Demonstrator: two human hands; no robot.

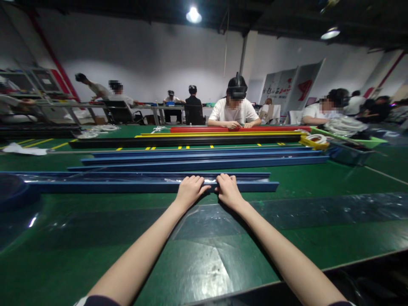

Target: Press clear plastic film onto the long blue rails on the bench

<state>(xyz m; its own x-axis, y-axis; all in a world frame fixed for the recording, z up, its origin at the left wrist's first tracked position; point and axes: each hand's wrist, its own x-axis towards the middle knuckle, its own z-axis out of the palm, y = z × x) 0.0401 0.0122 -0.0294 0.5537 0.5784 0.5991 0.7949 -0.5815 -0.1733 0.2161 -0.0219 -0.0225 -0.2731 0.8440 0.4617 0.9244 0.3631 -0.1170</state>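
Where both hands press, blue channel beneath the grip

Glossy green tabletop; 1 smooth blue channel, apparently plastic.

film lies before the near channel, other channels behind it.

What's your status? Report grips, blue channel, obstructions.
Left grip, right grip: fingers over nearest blue channel. Channel resting on green table. Clear strip beneath forearms, apparently not blocking.
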